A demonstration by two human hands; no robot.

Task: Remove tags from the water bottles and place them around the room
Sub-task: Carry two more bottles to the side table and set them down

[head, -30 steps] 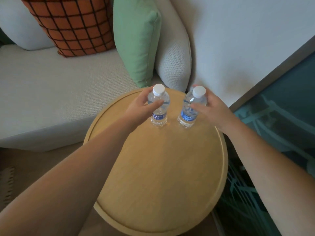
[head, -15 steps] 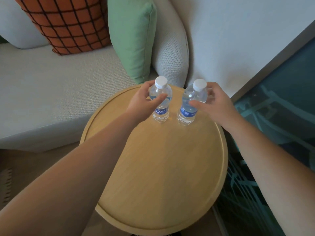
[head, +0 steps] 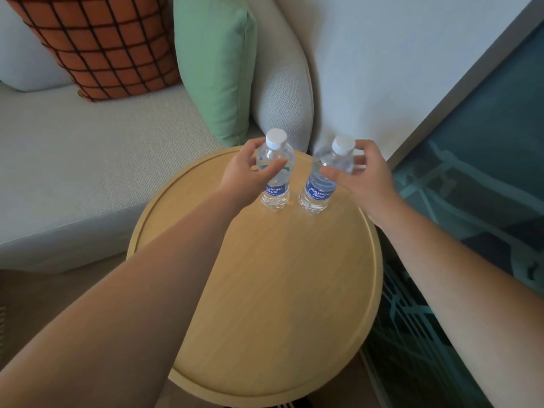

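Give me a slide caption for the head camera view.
Left hand and right hand each hold a water bottle on the round wooden table.

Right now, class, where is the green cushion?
In the head view, the green cushion stands on the sofa, upper middle, between the orange checked cushion and the armrest.

Round light-wood worktop (head: 265, 304) with raised rim, frame centre. Grey-white sofa (head: 73, 178) at 10 o'clock carries an orange grid-pattern cushion (head: 97, 45) and a green cushion (head: 215, 69). Pale wall (head: 382, 54) at 1 o'clock. Teal patterned surface (head: 471, 172) at 3 o'clock. Daylight soft, diffuse.
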